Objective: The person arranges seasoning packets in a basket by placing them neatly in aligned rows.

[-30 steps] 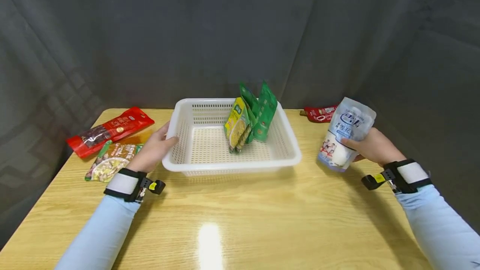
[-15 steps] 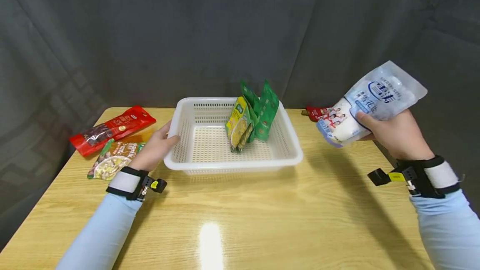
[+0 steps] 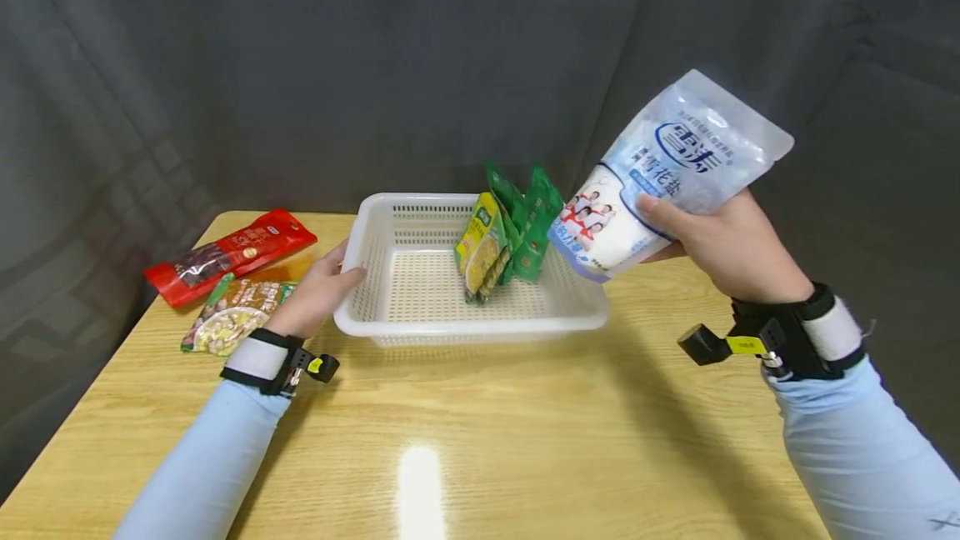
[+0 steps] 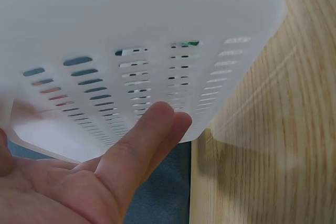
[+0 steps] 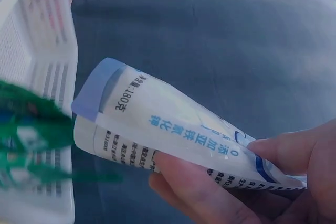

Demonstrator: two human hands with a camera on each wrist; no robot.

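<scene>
Midway through packing, judging by the layout: three packets already standing in the white basket (image 3: 390,332), one yellow-green packet (image 3: 480,250) leaning against two green packets (image 3: 531,219) by the right wall. Held aloft in the right hand (image 3: 723,244), fingers and thumb clasped round its upper half: a white-and-blue pouch (image 3: 663,177), tilted with its bottom corner toward the basket's right rim, above the surface (image 3: 525,432) and not yet inside. Steadying the basket's left wall, the left hand (image 3: 318,294), fingers straight along the slotted plastic (image 4: 157,77), thumb over the rim. Still waiting outside, left of the basket: a red packet (image 3: 232,255) and, just in front of it, a food-print packet (image 3: 232,315); another red packet, now hidden behind the pouch, cannot be confirmed. Legible on the pouch: large blue Chinese characters inside an oval logo, a blue band of characters below, a small group photo of people near the bottom; on its back, in the right wrist view (image 5: 157,124), blue print including "180". Print on the other packets too small to read.
</scene>
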